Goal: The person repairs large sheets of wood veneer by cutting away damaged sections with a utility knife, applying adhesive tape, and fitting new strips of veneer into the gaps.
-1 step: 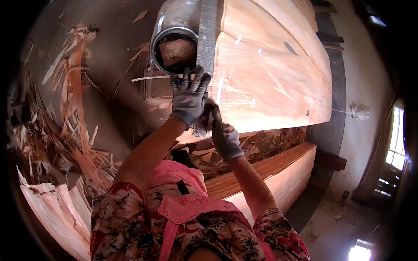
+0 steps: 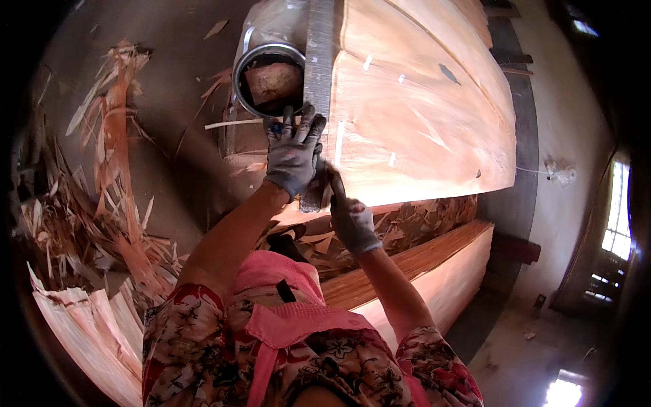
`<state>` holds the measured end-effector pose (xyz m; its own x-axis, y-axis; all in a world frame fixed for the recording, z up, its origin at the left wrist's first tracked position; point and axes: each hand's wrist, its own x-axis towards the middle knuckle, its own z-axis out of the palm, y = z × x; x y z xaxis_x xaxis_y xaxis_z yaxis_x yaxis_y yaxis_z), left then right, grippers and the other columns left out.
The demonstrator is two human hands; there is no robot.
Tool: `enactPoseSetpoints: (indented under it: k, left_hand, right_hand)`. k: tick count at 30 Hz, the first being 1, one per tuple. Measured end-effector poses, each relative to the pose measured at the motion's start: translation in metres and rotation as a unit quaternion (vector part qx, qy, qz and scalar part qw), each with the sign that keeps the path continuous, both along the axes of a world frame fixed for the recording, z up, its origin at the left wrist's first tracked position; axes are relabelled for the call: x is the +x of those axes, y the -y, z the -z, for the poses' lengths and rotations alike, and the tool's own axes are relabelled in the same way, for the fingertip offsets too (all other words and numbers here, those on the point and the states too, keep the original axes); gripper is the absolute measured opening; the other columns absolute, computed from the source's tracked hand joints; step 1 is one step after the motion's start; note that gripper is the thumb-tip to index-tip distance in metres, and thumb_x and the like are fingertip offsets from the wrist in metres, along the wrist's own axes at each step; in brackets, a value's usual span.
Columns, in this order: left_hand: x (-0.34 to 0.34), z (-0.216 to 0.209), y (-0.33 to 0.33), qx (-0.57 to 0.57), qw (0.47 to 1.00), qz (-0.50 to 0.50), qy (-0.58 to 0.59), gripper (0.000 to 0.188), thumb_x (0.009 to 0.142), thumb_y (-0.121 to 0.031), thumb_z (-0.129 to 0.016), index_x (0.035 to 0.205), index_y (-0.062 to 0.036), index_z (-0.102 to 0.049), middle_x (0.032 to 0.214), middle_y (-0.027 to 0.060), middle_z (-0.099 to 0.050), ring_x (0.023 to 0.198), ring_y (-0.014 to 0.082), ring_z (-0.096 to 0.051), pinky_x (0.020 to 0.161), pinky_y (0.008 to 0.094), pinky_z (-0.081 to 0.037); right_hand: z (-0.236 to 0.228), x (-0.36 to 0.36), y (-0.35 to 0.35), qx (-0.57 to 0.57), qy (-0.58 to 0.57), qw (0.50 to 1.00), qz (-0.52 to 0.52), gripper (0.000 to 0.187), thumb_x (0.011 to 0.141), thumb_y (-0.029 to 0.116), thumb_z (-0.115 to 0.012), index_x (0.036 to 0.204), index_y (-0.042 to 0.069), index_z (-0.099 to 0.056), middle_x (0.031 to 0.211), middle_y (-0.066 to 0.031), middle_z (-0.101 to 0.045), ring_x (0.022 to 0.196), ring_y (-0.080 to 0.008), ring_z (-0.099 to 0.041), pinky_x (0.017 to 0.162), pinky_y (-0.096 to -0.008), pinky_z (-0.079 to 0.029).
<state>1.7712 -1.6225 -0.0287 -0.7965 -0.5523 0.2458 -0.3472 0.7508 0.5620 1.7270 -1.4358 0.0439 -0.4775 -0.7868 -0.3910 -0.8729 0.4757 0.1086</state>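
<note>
In the upper centre of the frame, the bar [image 2: 319, 68] lies along the left edge of the pale sheet [image 2: 420, 115]. The left hand [image 2: 293, 154] rests upon the bar, its grip with fingers apart. The right hand [image 2: 353, 222] is near the bar's lower end; whether its grip holds something, I cannot tell. Left of the bar, a metal rim [image 2: 236, 83] surrounds a brown piece [image 2: 274, 81]

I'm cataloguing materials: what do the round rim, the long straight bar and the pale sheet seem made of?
Round rim: probably metal, grey, glossy highlights.
Long straight bar: perhaps metal or worn wood; dull, streaked grey.
Pale sheet: likely wood veneer, unpainted, grain-like streaks.
</note>
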Motion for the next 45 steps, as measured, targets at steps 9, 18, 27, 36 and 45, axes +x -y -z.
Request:
enactPoseSetpoints:
  k: [9,18,27,36,45]
  left_hand:
    - [0.108,-0.027,0.083,-0.015,0.991,-0.135,0.003,0.028,0.091,-0.026,-0.064,0.111,-0.0063,-0.065,0.095,0.0180,-0.070,0.086,0.0356,-0.068,0.079,0.0474,-0.052]
    - [0.004,-0.075,0.014,-0.096,0.978,0.184,-0.006,0.069,0.093,-0.038,-0.058,0.150,-0.0060,-0.035,0.152,0.0172,-0.039,0.140,0.0397,-0.034,0.118,0.0540,-0.019]
    - [-0.175,-0.067,-0.129,-0.293,0.894,0.336,0.035,0.078,0.096,-0.056,-0.046,0.158,-0.0196,-0.017,0.163,0.0121,-0.017,0.148,0.0379,-0.019,0.116,0.0606,-0.017]
    - [-0.238,-0.027,-0.181,-0.339,0.860,0.362,0.117,0.073,0.096,-0.047,-0.052,0.157,-0.0211,-0.021,0.163,0.0119,-0.018,0.148,0.0370,-0.018,0.116,0.0589,-0.016]
    - [-0.234,-0.055,-0.196,-0.337,0.848,0.357,0.201,0.085,0.088,-0.046,-0.061,0.155,-0.0086,-0.025,0.162,0.0202,-0.014,0.149,0.0415,-0.011,0.119,0.0576,-0.007]
  right_hand:
    - [0.003,0.045,-0.129,-0.267,0.228,0.899,0.263,0.064,0.093,0.003,-0.056,0.151,0.012,-0.033,0.140,-0.0098,-0.055,0.085,-0.0213,-0.063,0.070,-0.0303,-0.050]
    - [0.055,0.110,-0.146,-0.232,0.286,0.825,0.429,0.037,0.090,0.036,-0.064,0.117,0.011,-0.064,0.102,-0.0179,-0.068,0.095,-0.0364,-0.066,0.081,-0.0406,-0.053]
    - [0.124,0.158,-0.253,-0.121,0.308,0.813,0.480,0.041,0.092,0.039,-0.058,0.126,0.016,-0.063,0.106,-0.0160,-0.070,0.100,-0.0342,-0.066,0.085,-0.0423,-0.053]
    - [0.169,0.183,-0.332,-0.128,0.364,0.698,0.603,0.035,0.092,0.035,-0.059,0.119,0.014,-0.066,0.110,-0.0161,-0.069,0.103,-0.0347,-0.065,0.090,-0.0425,-0.051]
    - [0.207,0.195,-0.350,-0.144,0.405,0.679,0.595,0.047,0.093,0.053,-0.049,0.125,0.022,-0.065,0.116,-0.0173,-0.067,0.105,-0.0370,-0.065,0.093,-0.0457,-0.051]
